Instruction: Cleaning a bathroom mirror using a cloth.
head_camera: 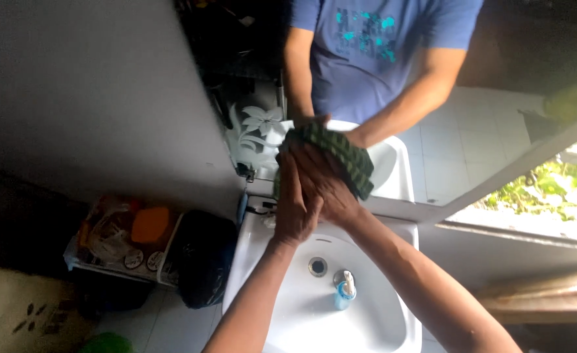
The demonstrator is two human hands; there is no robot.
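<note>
Both hands are pressing a green cloth flat against a mirror above a white sink. The left hand and right hand are overlapping, leaving no gap between them. The forearms are crossing over the basin, crowding the room above it. A tap is standing under the right forearm, beside the drain. Grey wall is closing off the left side. A dark bag is sitting just beside the sink's left edge, with a rack further left. Floor below them is lying open. A window ledge is bounding the right.
</note>
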